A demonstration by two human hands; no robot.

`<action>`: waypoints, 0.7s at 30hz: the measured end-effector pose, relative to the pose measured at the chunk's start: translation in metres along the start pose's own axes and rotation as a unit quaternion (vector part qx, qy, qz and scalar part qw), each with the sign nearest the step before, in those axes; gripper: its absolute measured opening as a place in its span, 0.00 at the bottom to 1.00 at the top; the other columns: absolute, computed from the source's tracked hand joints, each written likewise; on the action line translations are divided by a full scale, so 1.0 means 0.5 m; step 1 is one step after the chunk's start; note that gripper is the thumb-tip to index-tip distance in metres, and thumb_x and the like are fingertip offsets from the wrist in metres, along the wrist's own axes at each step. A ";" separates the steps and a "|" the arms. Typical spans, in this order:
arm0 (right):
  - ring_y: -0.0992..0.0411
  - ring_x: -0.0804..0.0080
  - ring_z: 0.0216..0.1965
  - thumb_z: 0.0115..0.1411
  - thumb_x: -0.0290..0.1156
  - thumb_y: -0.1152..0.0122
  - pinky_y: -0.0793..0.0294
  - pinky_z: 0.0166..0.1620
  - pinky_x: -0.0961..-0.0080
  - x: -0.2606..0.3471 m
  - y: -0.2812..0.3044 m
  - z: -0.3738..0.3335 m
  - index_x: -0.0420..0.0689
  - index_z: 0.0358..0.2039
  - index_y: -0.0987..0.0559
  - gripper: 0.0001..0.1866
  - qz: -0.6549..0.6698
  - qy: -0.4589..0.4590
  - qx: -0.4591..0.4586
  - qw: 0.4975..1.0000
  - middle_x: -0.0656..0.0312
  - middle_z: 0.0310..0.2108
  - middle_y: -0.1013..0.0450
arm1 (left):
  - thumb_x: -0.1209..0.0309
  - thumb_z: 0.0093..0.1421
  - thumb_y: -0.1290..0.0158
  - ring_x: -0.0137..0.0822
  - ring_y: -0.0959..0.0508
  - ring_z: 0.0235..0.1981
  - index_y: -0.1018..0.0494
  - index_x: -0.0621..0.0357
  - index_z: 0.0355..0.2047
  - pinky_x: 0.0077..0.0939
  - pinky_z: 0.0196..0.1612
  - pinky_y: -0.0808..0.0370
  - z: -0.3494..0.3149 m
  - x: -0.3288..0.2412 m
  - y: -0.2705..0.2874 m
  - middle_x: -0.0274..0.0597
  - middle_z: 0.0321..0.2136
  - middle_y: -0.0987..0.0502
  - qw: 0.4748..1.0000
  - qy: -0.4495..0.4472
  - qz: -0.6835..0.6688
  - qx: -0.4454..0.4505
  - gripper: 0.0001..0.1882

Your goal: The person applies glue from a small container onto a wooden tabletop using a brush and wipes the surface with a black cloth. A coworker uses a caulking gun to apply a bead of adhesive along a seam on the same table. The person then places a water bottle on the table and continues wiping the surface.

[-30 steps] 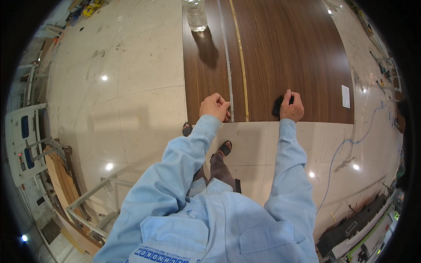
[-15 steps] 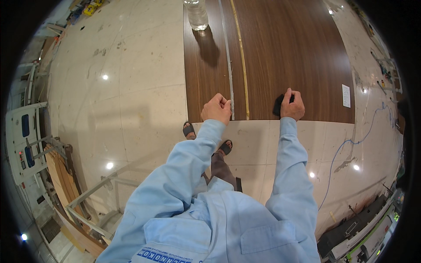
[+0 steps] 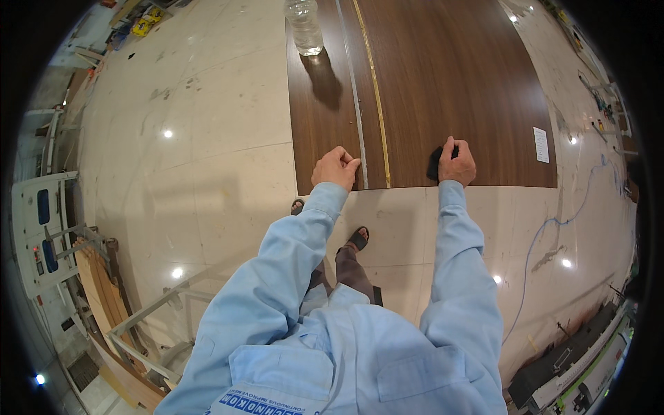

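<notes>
A dark brown wood-grain board (image 3: 456, 76) lies in front of me, with a grey groove line (image 3: 355, 104) and a yellow strip (image 3: 377, 104) running along it. Over its near edge, my left hand (image 3: 335, 168) is closed in a pinch beside the grey line. Whatever its fingertips hold, if anything, is too small to make out. Farther right, my right hand (image 3: 458, 164) is closed, thumb up, on a soft-looking black pad (image 3: 434, 164) at the board's surface. The fingers hide part of that pad.
A clear bottle of liquid (image 3: 305, 31) stands on the board's far left part. A white label (image 3: 541, 144) lies near the right edge. On the floor at right runs a blue hose (image 3: 532, 252). Left are a metal frame (image 3: 149, 311) and wooden planks (image 3: 100, 277).
The view has shifted slightly, and the bottle shows more fully. My left hand has eased a little left from the grey line. My right hand keeps its grip; my feet have shifted.
</notes>
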State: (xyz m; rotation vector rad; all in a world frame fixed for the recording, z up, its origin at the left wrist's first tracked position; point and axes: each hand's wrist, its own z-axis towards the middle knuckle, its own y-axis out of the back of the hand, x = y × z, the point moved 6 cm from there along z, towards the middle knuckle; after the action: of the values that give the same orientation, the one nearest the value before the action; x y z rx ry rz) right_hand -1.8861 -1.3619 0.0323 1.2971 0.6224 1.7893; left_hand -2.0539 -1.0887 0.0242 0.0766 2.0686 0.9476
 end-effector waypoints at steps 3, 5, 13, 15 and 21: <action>0.20 0.54 0.33 0.67 0.44 0.37 0.21 0.38 0.58 -0.003 -0.002 -0.001 0.49 0.32 0.19 0.13 -0.007 -0.007 0.011 1.000 0.60 0.32 0.18 | 0.63 0.61 0.34 0.30 0.18 0.21 0.23 0.55 0.26 0.31 0.29 0.24 0.001 -0.005 0.001 0.36 0.19 0.18 1.000 0.005 0.000 0.007 0.13; 0.19 0.53 0.33 0.67 0.44 0.37 0.21 0.38 0.58 -0.002 -0.001 -0.001 0.49 0.32 0.19 0.13 -0.009 -0.007 0.013 1.000 0.60 0.32 0.18 | 0.62 0.61 0.33 0.35 0.16 0.26 0.22 0.54 0.28 0.35 0.34 0.22 0.004 -0.004 0.001 0.35 0.21 0.17 0.998 0.038 -0.019 0.038 0.12; 0.19 0.53 0.33 0.67 0.44 0.37 0.21 0.38 0.57 0.001 0.001 -0.003 0.48 0.32 0.19 0.13 0.001 -0.005 -0.003 1.000 0.60 0.32 0.18 | 0.62 0.62 0.35 0.34 0.15 0.25 0.22 0.53 0.27 0.33 0.35 0.21 -0.007 -0.005 -0.006 0.35 0.20 0.16 0.995 0.057 -0.075 0.034 0.11; 0.19 0.53 0.33 0.67 0.44 0.37 0.21 0.38 0.57 0.001 0.000 -0.003 0.49 0.31 0.19 0.13 -0.001 -0.001 -0.004 1.000 0.60 0.31 0.18 | 0.62 0.62 0.35 0.34 0.15 0.25 0.22 0.53 0.27 0.34 0.36 0.21 -0.014 -0.001 -0.012 0.35 0.20 0.16 0.994 0.063 -0.087 0.023 0.11; 0.19 0.53 0.33 0.67 0.45 0.36 0.21 0.37 0.57 0.000 0.000 -0.001 0.50 0.31 0.19 0.13 0.010 -0.005 -0.003 1.000 0.60 0.31 0.18 | 0.62 0.63 0.37 0.31 0.16 0.23 0.23 0.55 0.26 0.31 0.34 0.22 -0.012 -0.018 -0.009 0.34 0.18 0.17 0.998 0.043 -0.018 -0.042 0.13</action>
State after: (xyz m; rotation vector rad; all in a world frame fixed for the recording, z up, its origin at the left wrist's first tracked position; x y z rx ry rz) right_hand -1.8865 -1.3617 0.0321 1.3109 0.5998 1.7978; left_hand -2.0514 -1.0985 0.0294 -0.0466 2.0976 1.0304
